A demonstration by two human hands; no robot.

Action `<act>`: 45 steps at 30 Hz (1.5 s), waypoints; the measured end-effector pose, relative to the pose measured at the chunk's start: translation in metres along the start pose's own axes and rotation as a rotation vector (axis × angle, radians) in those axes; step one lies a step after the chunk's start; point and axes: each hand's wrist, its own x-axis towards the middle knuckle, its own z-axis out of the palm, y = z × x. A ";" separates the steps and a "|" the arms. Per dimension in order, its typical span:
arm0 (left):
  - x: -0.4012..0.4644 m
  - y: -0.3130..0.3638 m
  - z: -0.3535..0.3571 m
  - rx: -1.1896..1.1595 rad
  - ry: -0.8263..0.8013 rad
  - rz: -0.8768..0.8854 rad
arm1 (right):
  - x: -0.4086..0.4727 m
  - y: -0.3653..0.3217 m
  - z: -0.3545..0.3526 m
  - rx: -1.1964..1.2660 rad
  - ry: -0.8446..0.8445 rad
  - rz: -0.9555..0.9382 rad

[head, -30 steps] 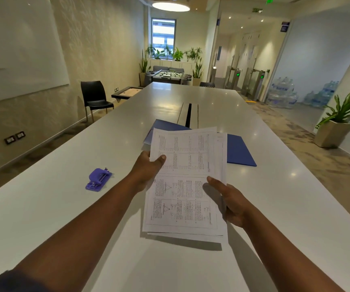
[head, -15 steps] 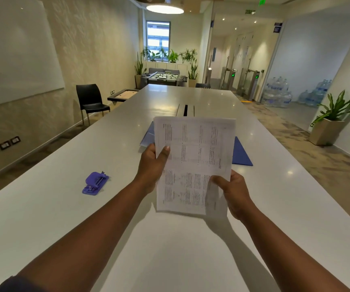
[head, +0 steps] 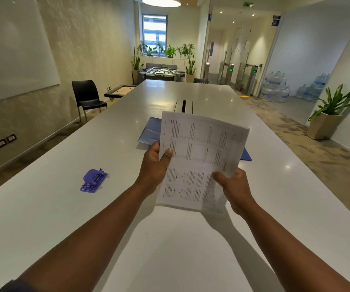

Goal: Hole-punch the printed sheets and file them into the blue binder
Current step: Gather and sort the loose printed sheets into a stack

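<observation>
Both hands hold a stack of printed sheets (head: pixel 199 157) upright above the white table (head: pixel 43 207). My left hand (head: pixel 156 163) grips the stack's left edge, thumb on the front. My right hand (head: pixel 233 186) grips its lower right edge, thumb on the front. The blue binder (head: pixel 148 131) lies flat on the table behind the sheets, mostly hidden by them; its right corner (head: pixel 246 155) shows past the paper. A purple hole punch (head: pixel 93 180) sits on the table to the left of my left forearm.
A slot with a cable channel (head: pixel 183 105) runs down the table's middle beyond the binder. A black chair (head: pixel 86 96) stands at the left wall. A potted plant (head: pixel 327 114) stands on the floor at right. Water bottles (head: pixel 275 87) are stacked further back.
The sheets have been lifted off the table and tilted upright, their top edge raised towards the camera. Both hands rose with them and kept their grip.
</observation>
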 end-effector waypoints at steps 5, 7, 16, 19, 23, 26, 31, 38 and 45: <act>-0.003 -0.008 0.001 0.029 -0.065 -0.088 | -0.001 0.003 0.001 -0.049 -0.035 0.032; -0.008 -0.015 0.001 0.055 -0.093 -0.158 | -0.004 0.008 0.001 -0.068 -0.045 0.077; -0.007 -0.007 0.002 0.037 -0.001 -0.173 | -0.003 0.000 -0.001 0.005 -0.032 0.046; -0.015 -0.011 0.005 0.036 -0.017 -0.207 | -0.008 0.010 -0.001 -0.002 -0.024 0.087; -0.014 -0.009 0.004 -0.005 0.018 -0.186 | -0.008 0.009 0.001 0.023 -0.005 0.065; -0.013 -0.007 0.002 -0.060 0.041 -0.174 | -0.007 0.004 0.001 0.026 -0.015 0.049; -0.021 -0.015 0.007 -0.143 0.012 -0.214 | -0.011 0.010 0.002 0.002 -0.057 0.072; -0.019 -0.021 0.008 -0.210 0.033 -0.228 | -0.008 0.014 0.002 0.006 -0.071 0.061; -0.018 -0.030 0.005 -0.178 0.007 -0.225 | -0.007 0.018 0.000 0.034 -0.077 0.049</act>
